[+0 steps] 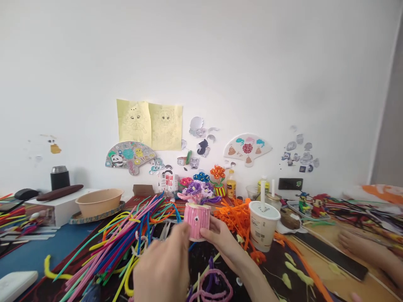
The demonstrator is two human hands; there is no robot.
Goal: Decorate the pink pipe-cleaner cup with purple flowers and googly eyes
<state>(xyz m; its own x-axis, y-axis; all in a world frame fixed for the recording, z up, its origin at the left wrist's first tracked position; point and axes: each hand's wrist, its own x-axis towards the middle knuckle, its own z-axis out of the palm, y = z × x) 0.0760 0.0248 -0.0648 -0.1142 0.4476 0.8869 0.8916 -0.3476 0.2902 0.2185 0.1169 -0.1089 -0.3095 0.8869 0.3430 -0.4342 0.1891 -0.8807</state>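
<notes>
In the middle of the head view stands a small pink flowerpot covered in pipe cleaners, with one googly eye on its front. Purple pipe-cleaner flowers rise out of its top. My right hand grips the pot from its right side, thumb on the front. On the left, my left hand has its fingers curled and pressed together close to the pot's front. What those fingers pinch, if anything, is hidden, and the hand is slightly blurred. Below the pot lies a loop of pink and purple pipe cleaners.
Bundles of coloured pipe cleaners cover the left. Scissors lie behind my left hand. Right of the pot are orange pipe cleaners and a paper cup with a straw. Another person's hand rests near a black phone.
</notes>
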